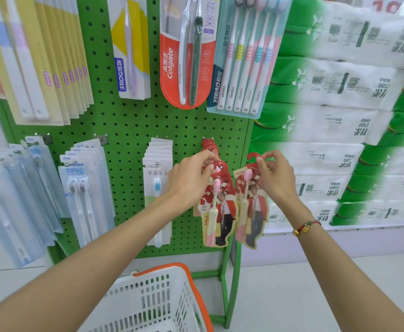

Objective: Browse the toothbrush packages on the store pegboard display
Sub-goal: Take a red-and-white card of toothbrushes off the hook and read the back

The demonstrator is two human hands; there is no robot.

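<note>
Red pack [250,207] is off the peg, hanging free just right of the red stack [216,202] at the lower right of the pegboard [129,125]. Your R hand [276,178] pinches its hook tab, grip clamped on the card top. L hand [191,178] pinches the top of the front pack on the stack, fingers closed on it right at the peg.

Progress, my read: mid-browse. One pack pulled for a look, next one being fingered. Rest of the board untouched: blue packs [81,188] at left, white packs [158,188] in the middle, Colgate [184,56] and 5-pack [246,56] up top. Basket [162,298] below, nothing visible in it.

Orientation: both red packs have long axis vertical, hook end up, brush head up, handle down. Held pack tilts slightly, bottom toward the stack; print faces you.
</note>
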